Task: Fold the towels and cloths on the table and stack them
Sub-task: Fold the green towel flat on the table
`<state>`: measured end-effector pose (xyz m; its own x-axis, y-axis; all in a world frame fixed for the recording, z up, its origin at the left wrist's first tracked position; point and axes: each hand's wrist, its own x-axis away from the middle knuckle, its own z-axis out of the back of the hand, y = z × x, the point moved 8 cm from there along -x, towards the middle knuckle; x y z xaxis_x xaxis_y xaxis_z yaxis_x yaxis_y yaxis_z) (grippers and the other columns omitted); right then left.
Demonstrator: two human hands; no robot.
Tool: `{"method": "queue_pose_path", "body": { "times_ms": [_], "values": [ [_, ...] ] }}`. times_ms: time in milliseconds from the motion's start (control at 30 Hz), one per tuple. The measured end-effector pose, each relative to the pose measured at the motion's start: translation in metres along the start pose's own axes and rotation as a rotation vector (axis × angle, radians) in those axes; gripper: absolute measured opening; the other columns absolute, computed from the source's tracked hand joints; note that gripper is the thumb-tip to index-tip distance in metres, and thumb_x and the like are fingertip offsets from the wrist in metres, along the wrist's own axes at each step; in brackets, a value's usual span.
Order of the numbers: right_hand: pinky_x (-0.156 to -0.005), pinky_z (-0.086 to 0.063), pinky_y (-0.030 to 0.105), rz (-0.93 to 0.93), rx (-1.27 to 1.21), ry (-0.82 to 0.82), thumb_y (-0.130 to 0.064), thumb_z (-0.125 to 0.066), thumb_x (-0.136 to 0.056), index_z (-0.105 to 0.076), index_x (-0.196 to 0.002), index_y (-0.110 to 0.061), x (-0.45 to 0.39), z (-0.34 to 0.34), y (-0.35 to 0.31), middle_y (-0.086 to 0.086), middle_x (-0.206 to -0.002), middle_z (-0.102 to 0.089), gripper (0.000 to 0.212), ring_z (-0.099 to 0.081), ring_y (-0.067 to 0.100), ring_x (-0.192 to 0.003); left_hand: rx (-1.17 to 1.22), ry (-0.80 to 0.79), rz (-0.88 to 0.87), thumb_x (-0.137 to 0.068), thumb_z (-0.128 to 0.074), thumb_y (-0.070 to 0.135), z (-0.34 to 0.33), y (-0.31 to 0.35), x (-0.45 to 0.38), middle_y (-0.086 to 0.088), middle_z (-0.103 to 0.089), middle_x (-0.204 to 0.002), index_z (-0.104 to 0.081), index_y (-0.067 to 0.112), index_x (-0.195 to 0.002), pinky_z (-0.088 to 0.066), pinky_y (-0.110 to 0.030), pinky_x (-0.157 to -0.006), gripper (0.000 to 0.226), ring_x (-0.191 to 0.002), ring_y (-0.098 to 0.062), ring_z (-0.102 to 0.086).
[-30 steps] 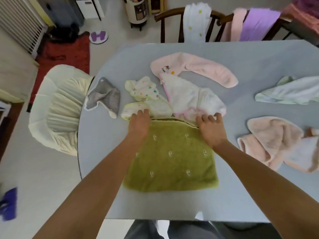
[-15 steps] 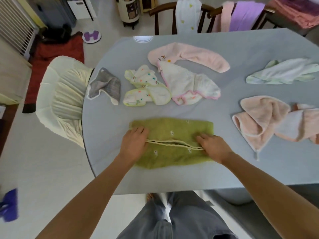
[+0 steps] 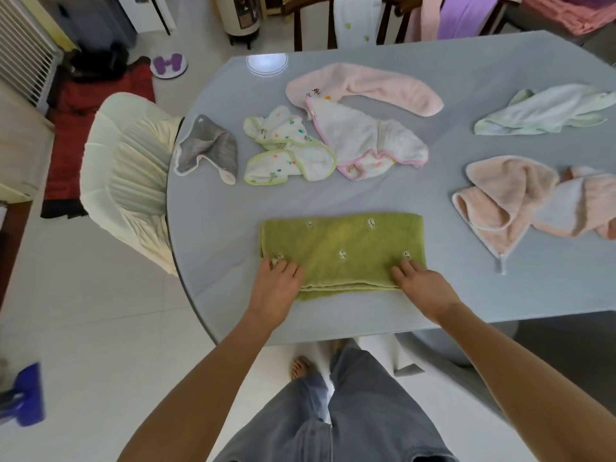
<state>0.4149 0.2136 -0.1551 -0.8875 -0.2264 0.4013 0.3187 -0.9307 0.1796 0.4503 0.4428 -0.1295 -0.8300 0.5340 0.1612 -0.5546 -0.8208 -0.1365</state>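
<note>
green towel [image 3: 343, 251]: folded in half, laid lower centre of the desk [image 3: 433, 295]
left hand [image 3: 278, 288]: fingers flat, pressed on near-left corner
right hand [image 3: 423, 286]: fingers flat, pressed on near-right corner

Folded terry towel [image 3: 343, 238]: olive green, small white embroidered motifs
Round table [image 3: 383, 315]: pale grey-blue
Long fleecy towel [image 3: 366, 86]: pale pink
Crumpled muslin cloth [image 3: 286, 148]: white, coloured specks, yellow-green trim
Small ribbed cloth [image 3: 208, 150]: grey, white edging
Crumpled plush towel [image 3: 500, 195]: peach
</note>
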Motion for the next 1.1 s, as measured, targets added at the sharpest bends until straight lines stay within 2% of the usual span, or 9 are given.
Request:
{"method": "queue_pose_path", "body": {
  "times_ms": [133, 267, 367, 500, 633, 733, 867, 933, 1100],
  "values": [
    [-0.086, -0.047, 0.033, -0.048, -0.027, -0.074, -0.004, -0.048, -0.089, -0.027, -0.141, -0.009, 0.001, -0.009, -0.002, 0.014, -0.146, -0.025, 0.056, -0.033, 0.029, -0.131, -0.008, -0.232, 0.036, -0.072, -0.07, 0.039, -0.021, -0.003, 0.009, 0.002, -0.067, -0.084, -0.069, 0.02, -0.089, -0.017, -0.061, -0.108, 0.026, -0.082, -0.024, -0.065],
    [-0.093, -0.04, 0.032, -0.163, -0.079, -0.045, -0.005, -0.047, -0.089, -0.035, -0.136, -0.011, 0.005, -0.007, 0.004, 0.011, -0.14, -0.036, 0.049, -0.039, 0.027, -0.127, 0.136, -0.222, 0.099, -0.096, -0.036, 0.05, -0.002, -0.008, -0.012, 0.0, -0.067, -0.092, -0.063, 0.018, -0.087, -0.032, -0.036, -0.094, 0.043, -0.086, -0.021, -0.063],
    [-0.068, -0.052, 0.037, -0.148, -0.096, 0.149, 0.007, -0.071, -0.061, -0.06, -0.106, -0.004, 0.0, 0.008, 0.005, 0.018, -0.11, -0.061, 0.047, -0.062, 0.034, -0.091, 0.282, -0.055, 0.059, -0.1, -0.037, 0.035, 0.009, -0.008, -0.037, 0.001, -0.06, -0.112, -0.061, 0.018, -0.111, -0.038, -0.03, -0.079, 0.032, -0.1, -0.02, -0.059],
    [-0.04, -0.039, 0.027, -0.088, -0.111, 0.369, 0.015, -0.07, -0.038, -0.053, -0.084, -0.005, -0.008, 0.036, 0.009, 0.01, -0.072, -0.055, 0.053, -0.054, 0.029, -0.056, 0.372, -0.154, -0.089, -0.1, -0.037, 0.039, -0.014, 0.021, -0.053, 0.0, -0.023, -0.155, -0.028, 0.022, -0.147, -0.02, -0.042, -0.115, 0.052, -0.144, -0.021, -0.016],
    [-0.049, -0.046, 0.033, -0.114, -0.224, 0.325, 0.014, -0.064, -0.057, -0.057, -0.093, -0.003, -0.013, 0.021, 0.018, 0.013, -0.088, -0.057, 0.041, -0.059, 0.032, -0.077, 0.371, -0.318, 0.023, -0.094, -0.024, 0.061, -0.048, 0.03, -0.054, 0.006, 0.017, -0.158, 0.008, 0.029, -0.151, 0.004, -0.063, -0.112, 0.073, -0.145, -0.027, 0.017],
    [-0.074, -0.046, 0.035, -0.127, -0.49, 0.128, 0.0, -0.057, -0.079, -0.058, -0.108, -0.008, -0.007, -0.022, 0.028, 0.009, -0.111, -0.055, 0.03, -0.053, 0.032, -0.101, 0.348, -0.338, 0.04, -0.091, -0.024, 0.067, -0.054, 0.033, -0.054, 0.005, 0.021, -0.157, 0.01, 0.028, -0.151, 0.005, -0.066, -0.11, 0.079, -0.144, -0.03, 0.02],
    [-0.085, -0.042, 0.032, -0.704, -1.139, 0.372, -0.018, -0.068, -0.084, -0.06, -0.106, -0.01, 0.027, -0.033, 0.077, 0.001, -0.104, -0.054, 0.025, -0.051, 0.019, -0.095, 0.332, -0.209, 0.008, -0.09, -0.033, 0.065, -0.036, 0.041, -0.066, 0.001, 0.004, -0.16, -0.003, 0.023, -0.152, 0.003, -0.065, -0.112, 0.081, -0.146, -0.031, 0.008],
    [-0.083, -0.048, 0.037, -0.973, -1.317, 0.318, -0.026, -0.07, -0.083, -0.058, -0.107, -0.007, 0.038, -0.051, 0.082, 0.004, -0.101, -0.059, 0.033, -0.057, 0.021, -0.09, 0.302, -0.162, -0.052, -0.089, -0.034, 0.066, -0.03, 0.052, -0.072, -0.001, 0.002, -0.16, -0.003, 0.023, -0.152, 0.004, -0.062, -0.113, 0.083, -0.146, -0.029, 0.008],
    [-0.056, -0.05, 0.031, -1.051, -1.658, 0.109, -0.009, -0.072, -0.08, -0.059, -0.093, -0.002, 0.028, -0.062, 0.055, 0.012, -0.078, -0.061, 0.019, -0.056, 0.021, -0.059, 0.327, -0.261, -0.074, -0.085, -0.041, 0.069, -0.04, 0.072, -0.078, 0.001, 0.02, -0.158, 0.011, 0.027, -0.15, 0.007, -0.064, -0.111, 0.094, -0.143, -0.031, 0.021]
  ]
}}
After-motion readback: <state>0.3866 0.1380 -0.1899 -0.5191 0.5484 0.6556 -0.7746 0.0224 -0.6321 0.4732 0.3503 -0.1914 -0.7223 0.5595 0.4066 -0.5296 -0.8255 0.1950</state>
